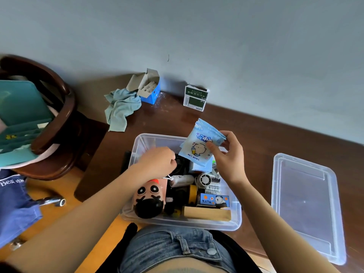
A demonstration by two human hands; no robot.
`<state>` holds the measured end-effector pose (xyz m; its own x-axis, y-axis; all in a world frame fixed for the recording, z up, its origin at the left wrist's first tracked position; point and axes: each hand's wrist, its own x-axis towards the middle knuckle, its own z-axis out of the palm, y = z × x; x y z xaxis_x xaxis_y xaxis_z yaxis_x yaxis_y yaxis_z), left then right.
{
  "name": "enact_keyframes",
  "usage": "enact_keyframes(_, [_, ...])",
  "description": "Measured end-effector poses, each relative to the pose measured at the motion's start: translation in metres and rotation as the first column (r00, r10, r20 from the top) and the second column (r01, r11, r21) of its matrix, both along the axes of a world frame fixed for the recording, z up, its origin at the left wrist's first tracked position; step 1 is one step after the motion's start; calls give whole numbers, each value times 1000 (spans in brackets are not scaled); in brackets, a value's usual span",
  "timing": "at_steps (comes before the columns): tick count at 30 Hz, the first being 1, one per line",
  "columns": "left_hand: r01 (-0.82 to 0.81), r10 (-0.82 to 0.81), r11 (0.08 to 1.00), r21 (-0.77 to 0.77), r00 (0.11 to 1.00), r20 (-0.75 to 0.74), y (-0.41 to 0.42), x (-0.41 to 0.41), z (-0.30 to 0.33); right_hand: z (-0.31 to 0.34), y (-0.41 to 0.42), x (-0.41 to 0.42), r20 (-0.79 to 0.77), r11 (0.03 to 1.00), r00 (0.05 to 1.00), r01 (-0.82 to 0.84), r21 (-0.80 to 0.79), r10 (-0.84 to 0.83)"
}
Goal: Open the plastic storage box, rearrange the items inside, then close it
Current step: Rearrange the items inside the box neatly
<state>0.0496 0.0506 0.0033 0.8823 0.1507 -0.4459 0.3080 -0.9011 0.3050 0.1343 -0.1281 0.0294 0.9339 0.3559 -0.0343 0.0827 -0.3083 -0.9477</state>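
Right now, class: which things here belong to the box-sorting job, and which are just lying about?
Job: storage box, lid, wet wipes in the right hand, left hand.
Lying about: teal cloth, blue carton, green packet.

The open rectangular storage box [137,146] and its flat lid [307,205] are clear, smooth plastic with a faint sheen, resting on a dark brown wooden table [256,127] whose polished top looks scuffed with pale dust near the wall. The pale blue wet-wipes packets [199,144] are glossy printed film, while the crumpled teal cloth [120,109] is soft and matt. The open blue box [149,89] has dull grey cardboard flaps, and the plain rectangular block [206,213] in the storage box looks like unfinished light wood.
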Motion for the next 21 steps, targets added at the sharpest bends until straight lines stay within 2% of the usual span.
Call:
enact_keyframes(2, [157, -137, 984, 86, 969, -208, -8, 13, -12, 0, -1, 0, 1, 1000, 1000, 6, 0, -6])
enact_keyframes(4, [267, -219, 958, 105, 916, -335, -11, 23, -26, 0, -3, 0, 1, 1000, 1000, 11, 8, -11])
enact_keyframes(10, [360, -290, 931, 68, 838, -462, -5, 29, -44, 1, -8, -2, 2, 999, 999, 33, 35, -33])
enact_keyframes(16, [318, -260, 948, 19, 806, -531, -3, 34, -46, -2, -10, -4, -9, 999, 1000, 22, 38, -21])
enact_keyframes(21, [180, -192, 981, -76, 814, -548, -3, 35, -50, -3, -6, -5, 20, 1000, 1000, 9, -8, -9])
